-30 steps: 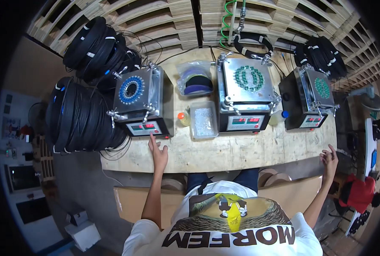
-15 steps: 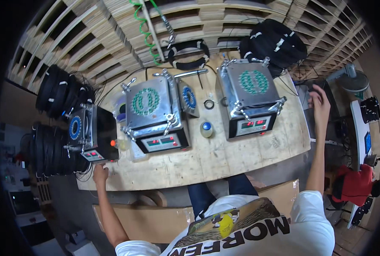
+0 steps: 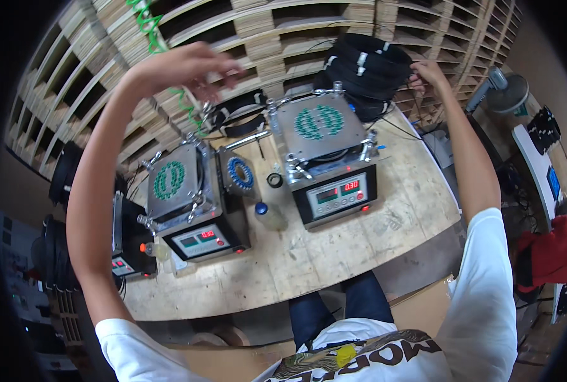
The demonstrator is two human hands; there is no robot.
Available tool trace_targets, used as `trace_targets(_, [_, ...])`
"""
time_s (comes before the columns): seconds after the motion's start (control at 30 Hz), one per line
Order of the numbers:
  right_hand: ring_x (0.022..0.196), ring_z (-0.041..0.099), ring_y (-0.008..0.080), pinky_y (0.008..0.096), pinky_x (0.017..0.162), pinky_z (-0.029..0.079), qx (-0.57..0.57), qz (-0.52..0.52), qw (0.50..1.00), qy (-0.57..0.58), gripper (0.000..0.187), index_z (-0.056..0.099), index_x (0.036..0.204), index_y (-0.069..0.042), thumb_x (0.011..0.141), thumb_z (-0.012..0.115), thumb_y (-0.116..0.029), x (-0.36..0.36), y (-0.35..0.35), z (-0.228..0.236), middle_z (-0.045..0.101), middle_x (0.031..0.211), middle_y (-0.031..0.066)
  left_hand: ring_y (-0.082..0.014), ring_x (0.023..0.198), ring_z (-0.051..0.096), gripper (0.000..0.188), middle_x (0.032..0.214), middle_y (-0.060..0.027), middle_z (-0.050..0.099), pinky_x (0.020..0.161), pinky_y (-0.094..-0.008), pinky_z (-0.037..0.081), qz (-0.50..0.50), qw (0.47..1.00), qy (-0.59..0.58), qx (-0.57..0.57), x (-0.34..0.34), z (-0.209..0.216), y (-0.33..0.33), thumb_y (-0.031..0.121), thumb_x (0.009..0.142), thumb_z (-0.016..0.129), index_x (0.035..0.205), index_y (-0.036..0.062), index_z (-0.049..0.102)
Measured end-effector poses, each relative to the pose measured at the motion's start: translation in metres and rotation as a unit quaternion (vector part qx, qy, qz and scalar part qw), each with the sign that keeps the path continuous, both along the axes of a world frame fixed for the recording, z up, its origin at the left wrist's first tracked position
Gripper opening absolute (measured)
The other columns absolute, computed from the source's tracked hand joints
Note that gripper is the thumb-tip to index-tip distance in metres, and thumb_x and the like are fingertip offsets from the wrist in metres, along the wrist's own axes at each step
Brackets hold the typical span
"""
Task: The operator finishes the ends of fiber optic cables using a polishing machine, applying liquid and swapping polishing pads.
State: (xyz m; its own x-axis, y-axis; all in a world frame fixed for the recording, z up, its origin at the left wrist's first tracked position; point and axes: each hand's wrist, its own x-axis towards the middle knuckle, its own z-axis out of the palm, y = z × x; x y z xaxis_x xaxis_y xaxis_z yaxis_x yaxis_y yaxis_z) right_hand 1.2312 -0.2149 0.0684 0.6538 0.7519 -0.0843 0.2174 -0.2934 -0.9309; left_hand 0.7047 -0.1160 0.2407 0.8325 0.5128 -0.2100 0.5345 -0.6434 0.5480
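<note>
My left hand (image 3: 188, 69) is raised over the back of the table, fingers loosely apart and a little blurred, with nothing seen in it. Below it lies a coil of black cable (image 3: 248, 114). At the right edge of a tall stack of black cable coils (image 3: 362, 71), my right hand (image 3: 428, 75) has its fingers curled in. A thin black cable seems to run down from those fingers. Between my arms stand two metal-topped machines, a right one (image 3: 322, 145) and a middle one (image 3: 175, 194), both with green rings on top and lit red displays.
A third machine (image 3: 126, 245) is partly hidden behind my left forearm. Leaning by the middle machine is a plate with a blue ring (image 3: 239, 173). A blue-capped bottle (image 3: 269, 216), a black ring (image 3: 274, 180) and an orange-capped bottle (image 3: 155, 250) stand or lie on the wooden table (image 3: 334, 254).
My left hand has risen from beside the left machine to above the table's back. The right hand has gone from open in the air to the cable stack. The view has shifted.
</note>
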Motion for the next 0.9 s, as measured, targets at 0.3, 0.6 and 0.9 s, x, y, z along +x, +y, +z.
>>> trace_targets(0.3, [0.082,0.07,0.0295,0.0372,0.072,0.052,-0.165,0.059,0.976,0.13,0.106,0.058,0.11,0.005,0.071,0.041,-0.093,0.054,0.036,-0.045,0.069,0.094,0.0227,-0.0361,0.093,0.068,0.076,0.126,-0.023,0.055,0.079,-0.0438,0.061,0.166,0.96,0.004,-0.227,0.339,-0.112,0.097,0.059,0.092,0.054,0.136,-0.0029,0.043])
trace_targets(0.6, [0.064,0.053,0.0188,0.036,0.056,0.044,-0.011,-0.142,0.978,0.151,0.052,0.065,0.095,-0.006,0.067,0.082,-0.047,0.086,0.133,-0.099,0.057,0.074,0.007,-0.0385,0.12,0.053,0.095,0.136,-0.0246,0.049,0.094,-0.0514,0.048,0.43,0.899,-0.031,-0.071,0.41,-0.224,0.216,0.062,0.069,0.077,0.14,0.0061,0.048])
trace_targets(0.9, [0.083,0.064,0.0245,0.0395,0.074,0.051,0.101,-0.239,0.96,0.108,0.043,0.066,0.098,0.008,0.068,0.076,-0.021,0.125,0.128,-0.102,0.067,0.099,0.0142,-0.043,0.128,0.042,0.072,0.143,-0.0264,0.039,0.101,-0.0496,0.04,0.437,0.884,-0.13,-0.103,0.438,-0.197,0.161,0.041,0.067,0.083,0.123,0.0001,0.063])
